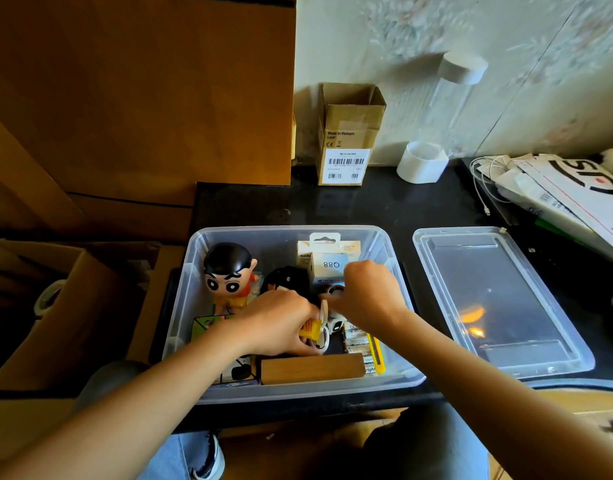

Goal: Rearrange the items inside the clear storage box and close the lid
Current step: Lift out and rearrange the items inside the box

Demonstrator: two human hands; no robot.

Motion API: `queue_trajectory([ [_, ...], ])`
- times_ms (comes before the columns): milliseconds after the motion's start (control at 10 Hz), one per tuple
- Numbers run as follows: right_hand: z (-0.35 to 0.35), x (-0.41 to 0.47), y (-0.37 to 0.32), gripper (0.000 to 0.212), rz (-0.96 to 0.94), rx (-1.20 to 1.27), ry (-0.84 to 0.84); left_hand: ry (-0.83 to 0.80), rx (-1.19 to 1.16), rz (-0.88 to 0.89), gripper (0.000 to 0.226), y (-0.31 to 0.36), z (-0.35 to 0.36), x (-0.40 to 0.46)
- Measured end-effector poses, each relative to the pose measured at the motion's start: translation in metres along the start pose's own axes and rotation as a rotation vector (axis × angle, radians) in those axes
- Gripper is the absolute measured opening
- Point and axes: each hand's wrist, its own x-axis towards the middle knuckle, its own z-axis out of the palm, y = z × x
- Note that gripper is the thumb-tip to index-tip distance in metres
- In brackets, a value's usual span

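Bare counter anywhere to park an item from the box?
Free: dark counter between clear storage box and upright cardboard carton. The narrow strip between box and lid is tight. Crowded: inside the box, both hands working; papers far right.

We see the clear plastic storage box (194,271) on the black tabletop (367,209), with its clear flat lid (499,303) lying just to the right. In the box, the black-haired cartoon boy figurine (229,275) stands at the back left, the white retail packet marked 880 (327,259) at the back right, and the long wooden block (312,368) along the front wall. Behind the box, the small open brown cardboard carton (348,133) stands against the wall, with the tall clear white-capped bottle (447,109) to its right.
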Motion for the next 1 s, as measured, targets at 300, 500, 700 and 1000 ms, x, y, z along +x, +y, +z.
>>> queue_trajectory([
  [300, 0.017, -0.002, 0.002, 0.047, 0.138, 0.154, -0.045, -0.020, 0.018, -0.018, 0.034, -0.002, 0.005, 0.003],
  [500, 0.016, -0.001, 0.001, 0.051, 0.200, 0.241, -0.337, -0.010, 0.009, -0.011, 0.028, -0.002, 0.005, 0.003],
  [700, 0.009, 0.005, -0.010, 0.048, 0.139, 0.078, -0.381, -0.034, -0.088, -0.007, 0.027, -0.002, 0.006, 0.006],
  [1000, 0.017, 0.015, -0.018, 0.085, 0.082, 0.138, -0.420, 0.020, -0.001, 0.007, 0.043, -0.003, 0.010, 0.007],
])
